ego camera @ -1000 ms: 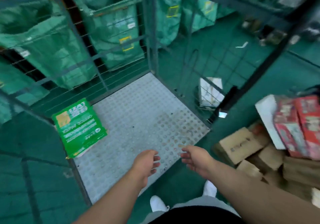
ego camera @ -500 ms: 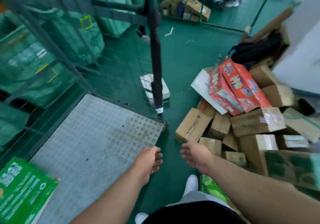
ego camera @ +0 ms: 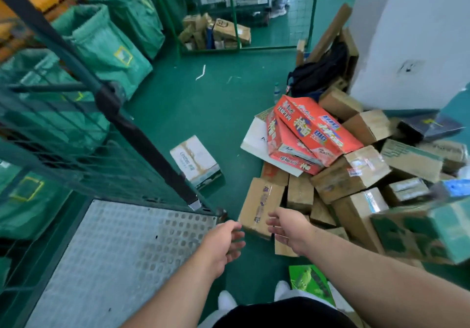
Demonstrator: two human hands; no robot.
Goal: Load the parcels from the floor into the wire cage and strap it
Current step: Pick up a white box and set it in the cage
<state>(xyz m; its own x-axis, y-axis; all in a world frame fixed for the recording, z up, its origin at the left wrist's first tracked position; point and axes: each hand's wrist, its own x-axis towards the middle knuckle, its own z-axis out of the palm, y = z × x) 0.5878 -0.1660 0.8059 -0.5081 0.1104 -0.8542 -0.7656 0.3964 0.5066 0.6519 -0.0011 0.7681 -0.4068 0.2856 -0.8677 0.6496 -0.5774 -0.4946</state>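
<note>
Green floor [ego camera: 216, 104] bears parcels [ego camera: 351, 175] near empty left hand [ego camera: 221, 243], right hand [ego camera: 290, 228]

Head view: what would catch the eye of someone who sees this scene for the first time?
First the bright red carton, lying on top of the heap of brown parcels on the green floor at the right. Next the wire cage at the left, with its studded metal floor plate. In front, the left hand and right hand are both empty, stretched toward the nearest brown box.
</note>
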